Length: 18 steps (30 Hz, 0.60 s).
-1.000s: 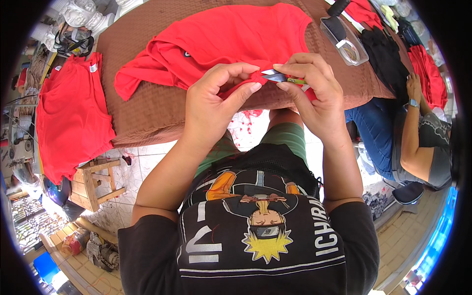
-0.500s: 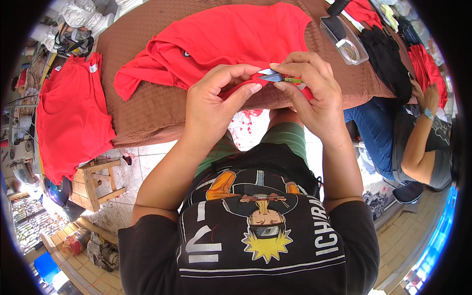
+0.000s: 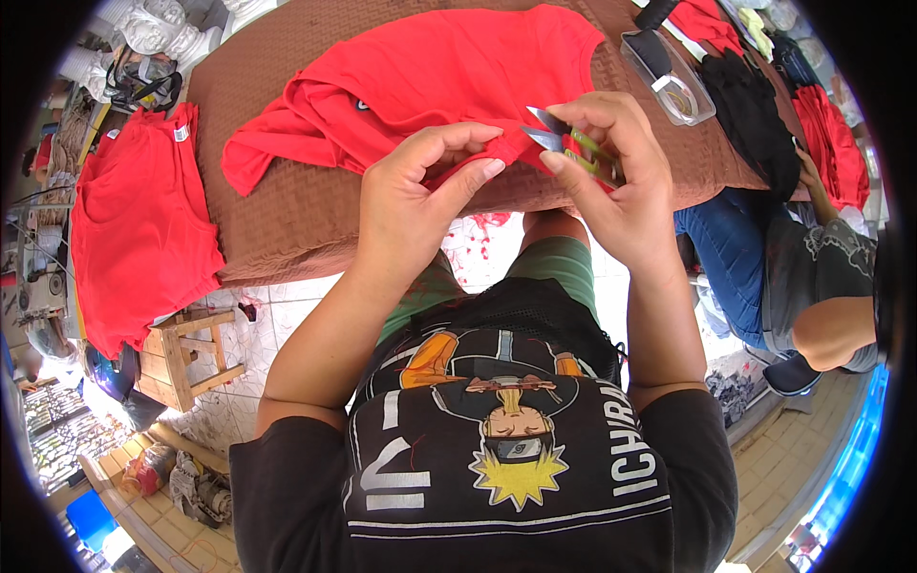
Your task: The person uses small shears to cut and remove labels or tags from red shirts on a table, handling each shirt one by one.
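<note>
A red garment (image 3: 449,72) is spread over the brown cloth-covered table in front of me. My left hand (image 3: 425,177) pinches a fold of its near edge between thumb and fingers. In my right hand (image 3: 616,177) are small thread snips (image 3: 587,158) with green-yellow handles. Their two pointed blades stand apart, aimed left at the pinched fold, with a small gap between the tips and the fabric. My right palm and fingers partly hide the handles.
Another red garment (image 3: 143,229) hangs off the table's left end, above a wooden stool (image 3: 181,358). On the right are a clear plastic tray (image 3: 683,100) with a tape roll, and black cloth (image 3: 750,119). A co-worker (image 3: 831,286) sits at the right beside more red cloth (image 3: 829,143).
The snips have drawn back to the right from the fold, and their blades have spread wider. My left hand keeps its pinch. The co-worker's arm has shifted.
</note>
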Tool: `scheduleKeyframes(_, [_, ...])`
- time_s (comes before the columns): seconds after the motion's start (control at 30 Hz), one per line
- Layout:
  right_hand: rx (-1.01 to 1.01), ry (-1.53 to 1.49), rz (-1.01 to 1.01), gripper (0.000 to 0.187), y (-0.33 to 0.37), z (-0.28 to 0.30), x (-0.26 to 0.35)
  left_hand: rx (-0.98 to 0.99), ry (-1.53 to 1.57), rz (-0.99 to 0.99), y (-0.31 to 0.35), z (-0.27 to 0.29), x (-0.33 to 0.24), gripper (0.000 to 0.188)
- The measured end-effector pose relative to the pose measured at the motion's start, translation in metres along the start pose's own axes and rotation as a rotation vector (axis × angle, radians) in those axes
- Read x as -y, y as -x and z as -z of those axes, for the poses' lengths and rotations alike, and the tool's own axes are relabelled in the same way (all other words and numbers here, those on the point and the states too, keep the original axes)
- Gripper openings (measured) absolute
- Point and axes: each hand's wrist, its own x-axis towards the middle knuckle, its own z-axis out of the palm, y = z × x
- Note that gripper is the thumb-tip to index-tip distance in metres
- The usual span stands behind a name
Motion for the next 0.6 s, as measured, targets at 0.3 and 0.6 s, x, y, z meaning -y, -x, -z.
scheduleKeyframes(0.3, [0.12, -0.125, -0.164, 0.02, 0.005, -0.013, -0.022, 0.203, 0.167, -0.427, -0.008, 0.019, 0.003, 0.02])
scheduleKeyframes(0.6, [0.15, -0.25, -0.287, 0.012, 0.008, -0.016, -0.016, 0.117, -0.603, -0.556, -0.014, 0.011, -0.007, 0.028])
